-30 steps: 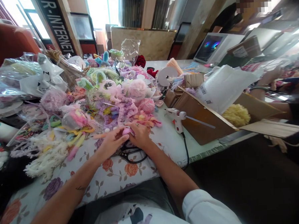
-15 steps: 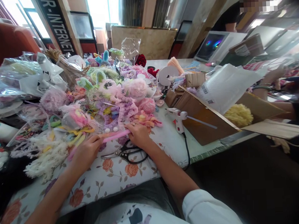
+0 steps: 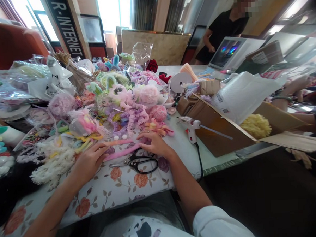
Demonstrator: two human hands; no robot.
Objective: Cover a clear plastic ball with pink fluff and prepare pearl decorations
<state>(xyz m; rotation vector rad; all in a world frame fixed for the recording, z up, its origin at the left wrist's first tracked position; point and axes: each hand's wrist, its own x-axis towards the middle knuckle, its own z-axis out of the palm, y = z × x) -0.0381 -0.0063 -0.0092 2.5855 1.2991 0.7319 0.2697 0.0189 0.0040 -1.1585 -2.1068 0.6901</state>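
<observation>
A pink pipe cleaner [image 3: 122, 153] and a peach-orange one [image 3: 120, 142] lie roughly side by side across the flowered cloth. My left hand [image 3: 90, 159] rests at their left ends, fingers stretched out over them. At the right ends is my right hand [image 3: 157, 146], thumb and fingers apart; its thumb is by the pink one, its fingertips near the orange one. Black-handled scissors [image 3: 142, 164] lie just below, close under my right hand. Two small white balls [image 3: 120, 137] sit above the orange pipe cleaner.
A heap of pink and purple fluffy trims [image 3: 131, 105] covers the table beyond my hands. At right stand a glue gun [image 3: 191, 127] with its cable and a cardboard box [image 3: 217, 129]. White fringed yarn [image 3: 50, 166] lies left. Behind the table stands a person [image 3: 222, 30].
Both hands have loosened from the pink pipe cleaner, which now lies lower on the cloth. The orange one shows above it. The view has shifted slightly, bringing the person behind the table more into sight.
</observation>
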